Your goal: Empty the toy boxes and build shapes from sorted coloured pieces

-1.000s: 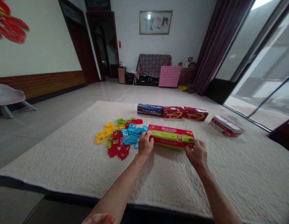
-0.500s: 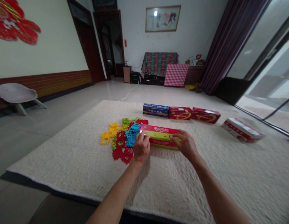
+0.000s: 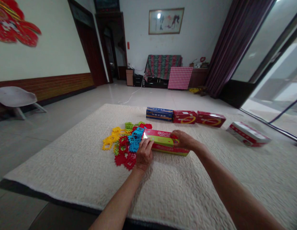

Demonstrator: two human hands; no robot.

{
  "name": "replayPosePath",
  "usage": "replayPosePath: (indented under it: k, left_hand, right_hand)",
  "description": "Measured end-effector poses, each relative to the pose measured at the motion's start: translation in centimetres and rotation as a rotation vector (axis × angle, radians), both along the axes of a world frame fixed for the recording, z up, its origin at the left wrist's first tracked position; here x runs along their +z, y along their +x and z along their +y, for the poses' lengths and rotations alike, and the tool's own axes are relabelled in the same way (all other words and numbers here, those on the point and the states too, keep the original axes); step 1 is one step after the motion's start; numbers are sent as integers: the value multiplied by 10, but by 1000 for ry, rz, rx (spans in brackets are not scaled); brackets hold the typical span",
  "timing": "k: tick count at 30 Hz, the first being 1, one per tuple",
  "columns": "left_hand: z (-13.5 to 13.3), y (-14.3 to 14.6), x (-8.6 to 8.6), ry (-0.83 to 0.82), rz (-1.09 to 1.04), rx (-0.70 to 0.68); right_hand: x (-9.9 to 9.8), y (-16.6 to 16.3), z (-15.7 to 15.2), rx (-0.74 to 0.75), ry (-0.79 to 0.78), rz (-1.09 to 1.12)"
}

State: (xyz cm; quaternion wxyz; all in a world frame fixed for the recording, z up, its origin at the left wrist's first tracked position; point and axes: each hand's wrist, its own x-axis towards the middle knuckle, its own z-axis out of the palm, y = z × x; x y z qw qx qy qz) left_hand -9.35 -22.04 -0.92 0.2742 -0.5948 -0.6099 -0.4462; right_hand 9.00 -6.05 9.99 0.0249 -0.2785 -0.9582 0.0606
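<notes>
On a cream shaggy rug (image 3: 198,198), a red-and-green cardboard box (image 3: 161,142) lies flat at lower centre, just right of a heap of colourful interlocking plastic pieces (image 3: 123,150). The right hand (image 3: 184,140) has slid from the box's right end onto its top, fingers extended, resting rather than gripping. The left hand (image 3: 144,155) stays clasped around the box's near left corner.

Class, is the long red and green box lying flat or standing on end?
Lying flat: the red and green box rests lengthwise on the cream rug, between the left hand and right hand.
</notes>
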Motion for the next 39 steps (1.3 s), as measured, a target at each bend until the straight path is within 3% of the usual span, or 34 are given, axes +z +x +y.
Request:
replayPosePath:
  k: [13, 22, 26, 31, 39]
  left_hand:
    - [3, -7, 6, 53, -37, 5]
    - [0, -8, 7, 11, -34, 47]
    - [1, -11, 18, -29, -39, 57]
    - [12, -22, 45, -149, -55, 63]
    - [38, -32, 69, -153, -69, 54]
  right_hand:
    - [7, 0, -16, -1, 59, -84]
    - [20, 1, -8, 50, 7, 28]
    - [31, 3, 0, 44, -8, 93]
    - [41, 0, 7, 35, 28, 133]
    - [36, 7, -22, -15, 245, 716]
